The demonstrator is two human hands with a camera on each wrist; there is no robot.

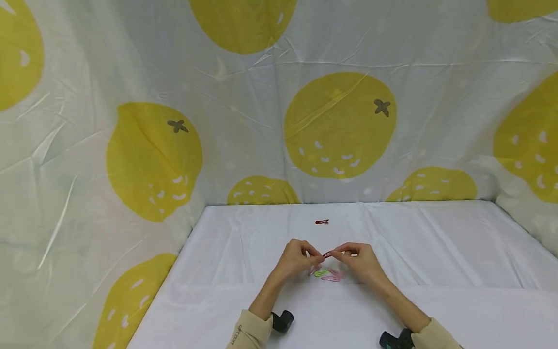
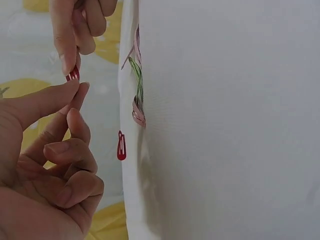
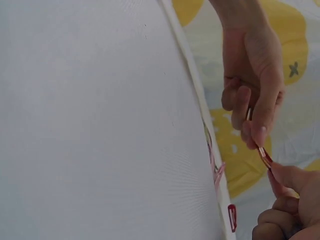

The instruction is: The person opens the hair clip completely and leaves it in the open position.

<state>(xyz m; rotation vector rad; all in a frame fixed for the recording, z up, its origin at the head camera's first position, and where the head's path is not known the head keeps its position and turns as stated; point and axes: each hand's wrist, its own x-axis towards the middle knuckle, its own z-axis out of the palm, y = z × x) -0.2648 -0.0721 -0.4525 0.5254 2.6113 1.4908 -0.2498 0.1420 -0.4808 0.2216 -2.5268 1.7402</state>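
A dark red snap hair clip (image 1: 327, 254) is held up between two hands over the white table. My left hand (image 1: 297, 256) pinches its left end between thumb and forefinger. From the other side, the thumb and forefinger of my right hand (image 1: 361, 261) pinch its right end. In the right wrist view the red clip (image 3: 264, 156) bridges the two sets of fingertips, partly covered by them. Below the hands lies a loose group of snap clips, a green clip (image 1: 321, 273) among pink clips (image 1: 331, 278). Farther back, a second red clip (image 1: 322, 222) lies alone.
White cloth covers the table (image 1: 436, 242), which ends at a hanging curtain (image 1: 244, 121) printed with yellow lemons. Black wrist devices (image 1: 283, 321) sit at both beige cuffs.
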